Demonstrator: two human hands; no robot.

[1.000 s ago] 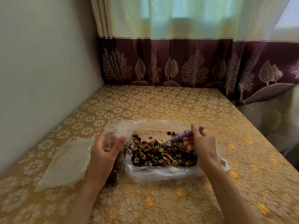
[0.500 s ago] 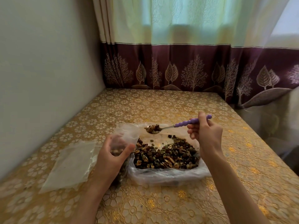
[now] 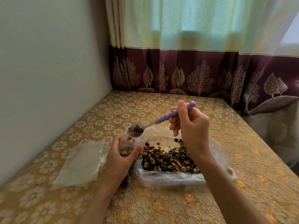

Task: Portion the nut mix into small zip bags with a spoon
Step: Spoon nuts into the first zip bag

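My left hand (image 3: 120, 159) grips a small clear zip bag (image 3: 129, 139) upright, its mouth held open and nuts showing inside it. My right hand (image 3: 189, 126) pinches the purple beaded handle of a spoon (image 3: 171, 115). The spoon's metal bowl, loaded with nuts, sits tipped at the bag's mouth. To the right of the small bag lies the nut mix (image 3: 168, 159), a heap of walnuts, green seeds and dark pieces in a wide clear plastic bag (image 3: 169, 178) spread on the table.
An empty zip bag (image 3: 77, 164) lies flat on the table left of my left hand. The table (image 3: 242, 159) has a gold floral cloth. A pale wall runs along the left, and a maroon-bordered curtain (image 3: 202, 73) hangs behind.
My right hand lifted the spoon out of the nut heap with a load, then carried it left to the mouth of the small bag. My left hand kept holding the bag.
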